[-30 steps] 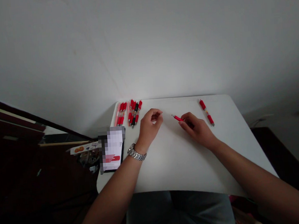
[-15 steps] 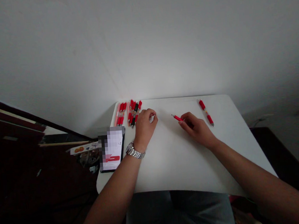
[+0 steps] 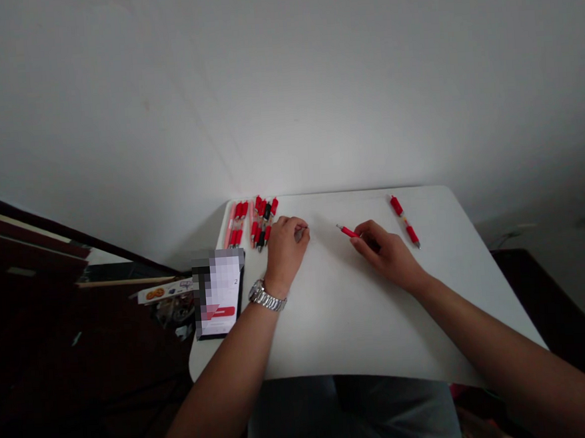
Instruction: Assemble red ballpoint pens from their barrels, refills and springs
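Note:
My right hand [image 3: 385,251] rests on the white table [image 3: 359,308] and grips a red pen [image 3: 348,231] whose tip sticks out to the left. My left hand [image 3: 285,246], with a metal watch [image 3: 266,296] on its wrist, lies beside a group of several red pens [image 3: 255,223] at the far left of the table. Its fingers are curled and pinched together; what they pinch is too small to make out. One more red pen [image 3: 404,220] lies alone to the right of my right hand.
A phone [image 3: 220,292] lies at the table's left edge, close to my left wrist. A white wall rises right behind the table. Dark furniture and clutter stand to the left, below table height.
My left hand has moved left, away from my right hand and towards the group of pens, with its fingers still curled. My right hand and its pen have stayed in place.

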A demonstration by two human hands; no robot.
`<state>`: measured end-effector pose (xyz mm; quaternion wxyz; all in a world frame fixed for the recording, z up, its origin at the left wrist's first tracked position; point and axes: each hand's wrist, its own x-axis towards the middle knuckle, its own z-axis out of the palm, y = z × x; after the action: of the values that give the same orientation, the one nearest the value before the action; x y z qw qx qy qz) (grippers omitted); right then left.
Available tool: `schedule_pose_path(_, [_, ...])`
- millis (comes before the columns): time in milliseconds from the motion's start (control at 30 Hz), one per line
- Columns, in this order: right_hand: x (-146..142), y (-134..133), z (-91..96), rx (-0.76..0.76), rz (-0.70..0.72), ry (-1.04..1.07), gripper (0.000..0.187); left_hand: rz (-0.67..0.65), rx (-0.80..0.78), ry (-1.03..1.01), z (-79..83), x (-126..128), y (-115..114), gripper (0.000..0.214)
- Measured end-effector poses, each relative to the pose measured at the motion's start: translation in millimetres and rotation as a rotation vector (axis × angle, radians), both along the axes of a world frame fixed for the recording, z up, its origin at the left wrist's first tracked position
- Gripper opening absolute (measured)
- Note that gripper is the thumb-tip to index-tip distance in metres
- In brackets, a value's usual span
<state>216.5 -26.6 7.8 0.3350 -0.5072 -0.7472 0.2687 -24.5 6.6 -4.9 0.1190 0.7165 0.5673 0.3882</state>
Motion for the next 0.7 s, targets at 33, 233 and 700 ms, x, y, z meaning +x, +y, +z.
schedule_pose_path(33, [-0.1,0.1,0.1,0.0,0.0,-0.004,0.03,-0.004,0.008,-0.002,-0.9,-0.4,0.5,0.013])
schedule_pose_path(233, [-0.1,0.3,1.8,0.01,-0.001,-0.004,0.031,-0.012,0.037,-0.007,-2.1,-1.3,1.0,0.011])
schedule_pose_path(700, [0.0,2.5,-2.0,-0.008,-0.013,-0.008,0.031,0.038,0.042,-0.049,4.5,0.9,-3.8,0.024])
